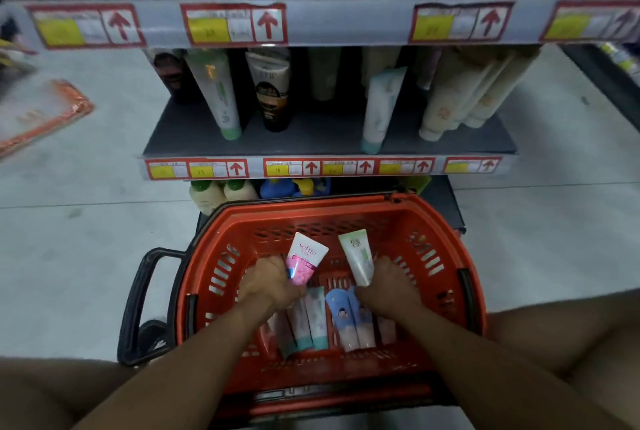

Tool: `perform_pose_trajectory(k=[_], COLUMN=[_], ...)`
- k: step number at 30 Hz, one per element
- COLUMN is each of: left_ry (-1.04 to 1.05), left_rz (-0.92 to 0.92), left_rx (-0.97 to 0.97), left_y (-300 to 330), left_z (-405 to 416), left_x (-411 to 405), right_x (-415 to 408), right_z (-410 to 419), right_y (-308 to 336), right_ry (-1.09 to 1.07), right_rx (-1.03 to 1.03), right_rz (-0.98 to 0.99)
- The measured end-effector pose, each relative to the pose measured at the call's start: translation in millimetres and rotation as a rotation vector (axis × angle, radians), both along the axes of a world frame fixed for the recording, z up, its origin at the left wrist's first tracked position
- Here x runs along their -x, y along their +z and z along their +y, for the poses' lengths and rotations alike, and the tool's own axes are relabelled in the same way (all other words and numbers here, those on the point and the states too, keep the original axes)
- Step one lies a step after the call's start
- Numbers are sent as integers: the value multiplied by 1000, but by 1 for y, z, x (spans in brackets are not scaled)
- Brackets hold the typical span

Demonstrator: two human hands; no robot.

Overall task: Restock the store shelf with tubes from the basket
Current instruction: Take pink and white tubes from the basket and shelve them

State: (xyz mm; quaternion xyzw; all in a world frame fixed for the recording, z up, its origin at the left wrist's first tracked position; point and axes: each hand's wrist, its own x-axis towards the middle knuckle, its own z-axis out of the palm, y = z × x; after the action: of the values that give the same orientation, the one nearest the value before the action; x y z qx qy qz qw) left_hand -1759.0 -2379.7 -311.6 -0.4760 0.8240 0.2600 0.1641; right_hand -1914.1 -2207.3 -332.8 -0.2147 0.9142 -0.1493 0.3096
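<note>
Both hands down inside red basket (446,232) on the floor in front of the shelf unit. Left hand (268,282) closed around lower end of pink tube (306,258), crimped end pointing up and away. Right hand (389,286) gripping white-and-green tube (358,258) near its cap end, tube tilted upright, flat end up. More tubes lying on basket floor between and under the wrists: teal-capped tubes (313,320) at left, blue tubes (349,317) at right, side by side, caps toward the camera. Black handle (145,291) folded out at basket's left side. Middle shelf (194,131) above basket holding standing tubes: green-capped tube (216,93), black-and-gold tube (273,90), mint tube (381,107), cream tubes (460,97) leaning at right. Gaps between them. Red-bordered price tags (233,24) with arrows along shelf edges; print too blurred to read. Bottles (221,192) on lowest level behind basket rim, possibly lotion.
</note>
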Motion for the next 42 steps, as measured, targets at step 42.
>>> perform_pose_trajectory(k=[42], left_ry=[160], left_rz=[1060], left_rx=[534], left_y=[354], left_z=[-45], left_x=[108], right_x=[98], right_z=[-93], right_y=[356], right_ry=[-76], right_rx=[881], right_rz=[663])
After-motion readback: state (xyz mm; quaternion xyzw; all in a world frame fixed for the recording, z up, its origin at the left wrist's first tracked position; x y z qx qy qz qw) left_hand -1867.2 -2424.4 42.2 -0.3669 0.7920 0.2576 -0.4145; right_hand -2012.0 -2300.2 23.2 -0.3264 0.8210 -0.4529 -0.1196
